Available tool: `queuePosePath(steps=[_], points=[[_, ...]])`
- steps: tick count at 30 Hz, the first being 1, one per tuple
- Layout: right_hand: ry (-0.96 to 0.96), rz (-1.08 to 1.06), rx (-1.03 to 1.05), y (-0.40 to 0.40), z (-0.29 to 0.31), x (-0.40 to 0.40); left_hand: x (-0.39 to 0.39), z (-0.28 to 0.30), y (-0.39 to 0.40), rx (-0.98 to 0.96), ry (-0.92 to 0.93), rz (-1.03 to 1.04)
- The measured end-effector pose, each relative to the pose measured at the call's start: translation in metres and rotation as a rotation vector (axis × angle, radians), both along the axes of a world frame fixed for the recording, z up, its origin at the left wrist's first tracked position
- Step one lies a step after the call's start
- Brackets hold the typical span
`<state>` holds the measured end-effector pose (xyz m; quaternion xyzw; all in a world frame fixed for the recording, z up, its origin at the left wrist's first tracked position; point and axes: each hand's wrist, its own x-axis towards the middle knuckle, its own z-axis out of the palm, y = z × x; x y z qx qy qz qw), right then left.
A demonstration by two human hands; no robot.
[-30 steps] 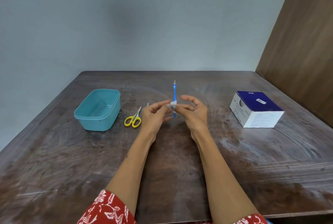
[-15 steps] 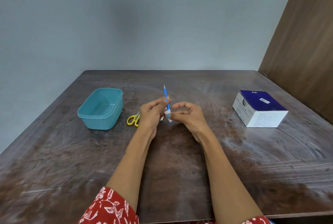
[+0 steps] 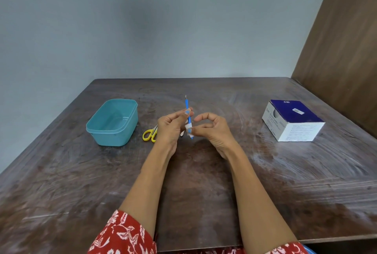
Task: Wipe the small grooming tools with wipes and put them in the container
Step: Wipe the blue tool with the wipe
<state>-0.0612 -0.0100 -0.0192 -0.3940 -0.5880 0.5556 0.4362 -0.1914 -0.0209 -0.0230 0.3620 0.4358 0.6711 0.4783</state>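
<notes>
left hand (image 3: 173,125) holds a blue tool (image 3: 187,110); right hand (image 3: 212,129) pinches a white wipe (image 3: 189,131) on it, over a scuffed brown table (image 3: 204,172) by a grey wall (image 3: 142,19).

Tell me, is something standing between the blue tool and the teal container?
Nothing visible blocks it. The blue tool is held above the table; the yellow scissors lie flat below that path, and the teal container is open.

You are looking at print on one thing only, the blue and white box (image 3: 293,120): small lines of text are running down its white sides and a white sticker is sitting on its top, all too small to read.
</notes>
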Motion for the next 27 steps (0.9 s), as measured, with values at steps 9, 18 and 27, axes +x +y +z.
queuePosePath(steps=[9,18,27], points=[[-0.006,-0.011,0.019,-0.0031,0.0049,0.0018,-0.0002,0.0000,0.0006,0.008,0.016,0.019],[-0.035,-0.034,0.041,-0.0004,0.0012,0.0010,-0.0011,-0.0005,-0.0007,0.016,0.038,0.013],[0.008,-0.068,0.032,0.0007,-0.0012,-0.0012,-0.0003,-0.0017,-0.0007,0.014,0.048,0.002]])
